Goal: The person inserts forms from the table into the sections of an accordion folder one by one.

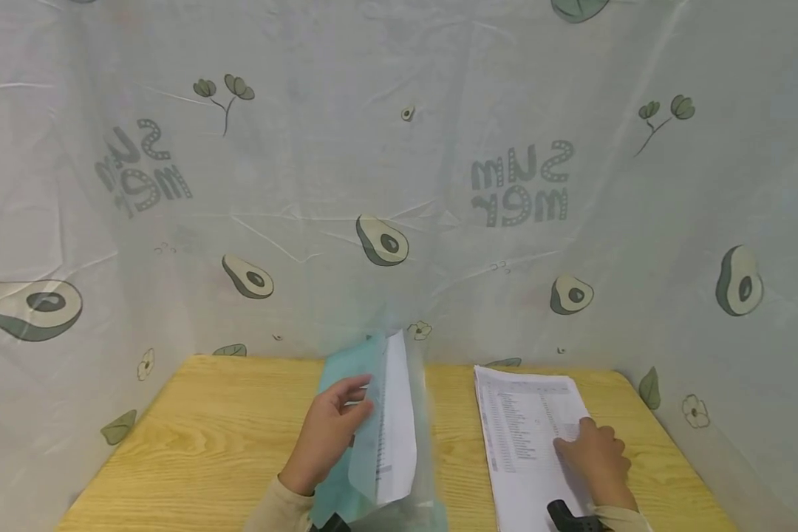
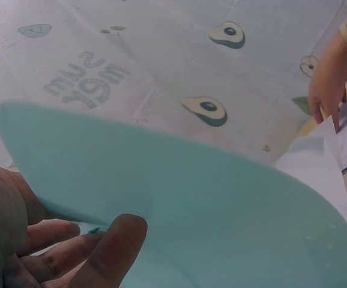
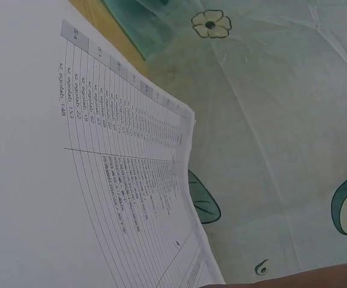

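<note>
My left hand (image 1: 332, 430) pinches the cover of the teal folder (image 1: 346, 364), which lies partly open ahead and to its right, white sheets (image 1: 399, 421) inside. My right hand (image 1: 596, 456) grips the paper stack (image 1: 515, 436) by its right edge; the printed pages spread leftward across the table (image 1: 239, 428).

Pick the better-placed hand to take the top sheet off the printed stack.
Probably the right hand: it is already at the right edge of the printed stack. The left hand is over at the teal folder, holding its cover up.
</note>
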Demonstrator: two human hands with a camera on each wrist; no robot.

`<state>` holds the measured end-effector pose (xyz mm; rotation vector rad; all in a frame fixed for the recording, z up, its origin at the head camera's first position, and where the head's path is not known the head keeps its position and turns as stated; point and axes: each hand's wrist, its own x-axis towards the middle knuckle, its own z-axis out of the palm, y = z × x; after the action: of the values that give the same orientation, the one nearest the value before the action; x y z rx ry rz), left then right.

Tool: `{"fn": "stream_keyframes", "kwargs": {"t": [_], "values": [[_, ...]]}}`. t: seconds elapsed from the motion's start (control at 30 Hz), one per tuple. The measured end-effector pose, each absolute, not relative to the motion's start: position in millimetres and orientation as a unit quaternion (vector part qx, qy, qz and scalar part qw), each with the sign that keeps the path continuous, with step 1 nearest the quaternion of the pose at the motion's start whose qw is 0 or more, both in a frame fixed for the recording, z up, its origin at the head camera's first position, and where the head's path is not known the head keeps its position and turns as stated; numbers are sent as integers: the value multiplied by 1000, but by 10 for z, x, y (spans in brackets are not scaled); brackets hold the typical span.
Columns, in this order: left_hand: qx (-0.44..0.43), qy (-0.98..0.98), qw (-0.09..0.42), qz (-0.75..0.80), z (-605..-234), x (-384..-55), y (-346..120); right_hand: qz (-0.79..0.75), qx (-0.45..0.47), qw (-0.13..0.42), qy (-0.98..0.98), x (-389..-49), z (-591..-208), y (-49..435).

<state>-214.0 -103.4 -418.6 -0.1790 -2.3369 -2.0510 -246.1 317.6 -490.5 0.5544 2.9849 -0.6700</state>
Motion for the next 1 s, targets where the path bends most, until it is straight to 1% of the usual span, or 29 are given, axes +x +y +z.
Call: {"fn": "stream_keyframes", "kwargs": {"t": [0.23, 0.37, 0.47, 0.7, 0.87, 1.0], "values": [[-45, -752, 19, -658, -4164, -2114, -1025, -231, 171, -6, 958, -2493, -4941, 3120], [-46, -750, 19, -659, -4165, -2111, -1014, -242, 139, -25, 960, -2488, -4968, 3128], [-47, -750, 18, -659, -4161, -2110, -1007, -241, 130, -21, 961, -2480, -4971, 3125], [-48, -749, 19, -661, -4158, -2115, -1006, -236, 152, -3, 960, -2445, -4977, 3133], [-47, -751, 13, -658, -4171, -2128, -1008, -263, 142, -12, 954, -2470, -5005, 3036], [-44, -750, 17, -660, -4160, -2116, -1002, -270, 132, -24, 954, -2489, -5021, 2982]]}}
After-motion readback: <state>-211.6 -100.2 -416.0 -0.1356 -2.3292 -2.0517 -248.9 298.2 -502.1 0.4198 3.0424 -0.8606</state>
